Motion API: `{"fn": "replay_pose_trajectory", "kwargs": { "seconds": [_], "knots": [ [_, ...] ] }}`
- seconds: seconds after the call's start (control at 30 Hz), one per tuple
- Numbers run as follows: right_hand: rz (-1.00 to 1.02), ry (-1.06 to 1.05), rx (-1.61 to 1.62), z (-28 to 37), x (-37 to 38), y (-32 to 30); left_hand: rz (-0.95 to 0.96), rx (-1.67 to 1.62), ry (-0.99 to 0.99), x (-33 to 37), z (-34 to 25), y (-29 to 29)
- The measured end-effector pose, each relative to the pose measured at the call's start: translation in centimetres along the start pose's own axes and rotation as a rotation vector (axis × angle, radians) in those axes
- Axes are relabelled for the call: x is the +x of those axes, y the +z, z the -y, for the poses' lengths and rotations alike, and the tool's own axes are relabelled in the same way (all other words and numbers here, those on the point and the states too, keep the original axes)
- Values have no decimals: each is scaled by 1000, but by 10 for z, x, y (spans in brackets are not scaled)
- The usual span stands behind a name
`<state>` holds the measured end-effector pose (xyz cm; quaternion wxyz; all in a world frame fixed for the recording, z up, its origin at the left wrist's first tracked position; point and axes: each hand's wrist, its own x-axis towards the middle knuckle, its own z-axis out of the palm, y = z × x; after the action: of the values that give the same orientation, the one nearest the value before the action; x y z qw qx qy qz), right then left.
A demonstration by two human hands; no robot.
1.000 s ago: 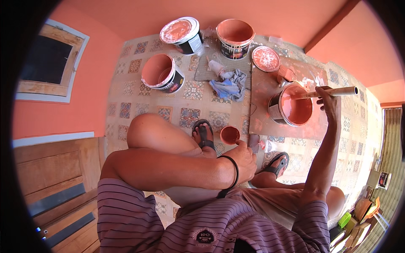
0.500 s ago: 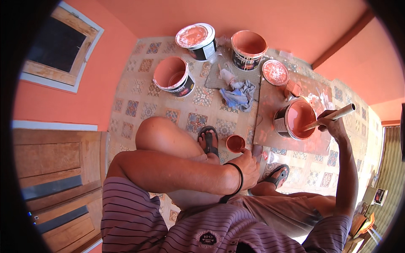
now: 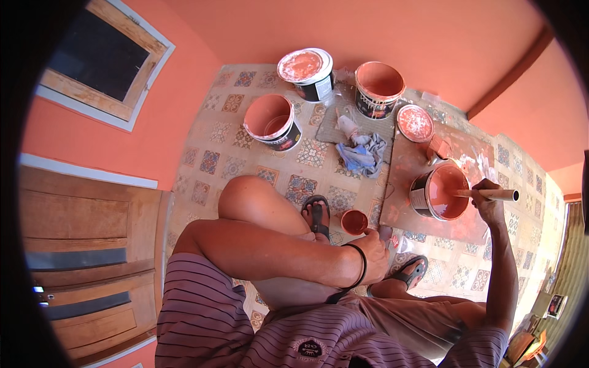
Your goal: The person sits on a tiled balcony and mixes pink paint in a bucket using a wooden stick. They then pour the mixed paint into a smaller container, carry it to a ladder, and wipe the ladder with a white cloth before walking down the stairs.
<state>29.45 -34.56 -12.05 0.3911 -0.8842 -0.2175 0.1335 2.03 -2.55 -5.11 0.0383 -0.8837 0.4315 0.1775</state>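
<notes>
My right hand is wrapped round a pale wooden stick. Its far end reaches into a bucket of orange-red paint at the right. My left hand is closed, with a finger at the rim of a small cup holding dark red paint. The rest of that grip is hidden by the hand itself. A small brownish thing shows beside its fingers; its kind I cannot make out.
Behind stand a lidded bucket and two uncovered paint buckets. A paint-smeared lid, a blue-grey rag and a stained board lie on the patterned tile floor. A wooden door is at left.
The wooden stick has swung to lie more level, and my right hand has lowered slightly relative to the bucket. The whole view has shifted; my left hand and the cup keep their places together.
</notes>
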Motion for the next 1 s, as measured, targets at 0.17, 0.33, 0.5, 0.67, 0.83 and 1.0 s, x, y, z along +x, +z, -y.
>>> {"fn": "replay_pose_trajectory", "kwargs": {
  "seconds": [0.17, 0.33, 0.5, 0.67, 0.83, 1.0],
  "knots": [
    [43, 291, 263, 15, -6, -8, 9, -29, 16, -5, 3, -5],
    [-39, 163, 367, 11, -11, 17, -9, 6, 62, -7, 3, -10],
    [-71, -183, -80, 6, -10, 13, 26, 3, 55, -6, 4, -10],
    [-43, 355, 146, 20, -12, -9, 37, -25, 58, -5, 5, -7],
    [-66, 239, 339, 18, -16, 11, 80, -35, 58, -1, 1, -1],
    [-74, -110, 131, -8, -15, 29, -5, -123, 92, -4, 7, -22]
  ]
}}
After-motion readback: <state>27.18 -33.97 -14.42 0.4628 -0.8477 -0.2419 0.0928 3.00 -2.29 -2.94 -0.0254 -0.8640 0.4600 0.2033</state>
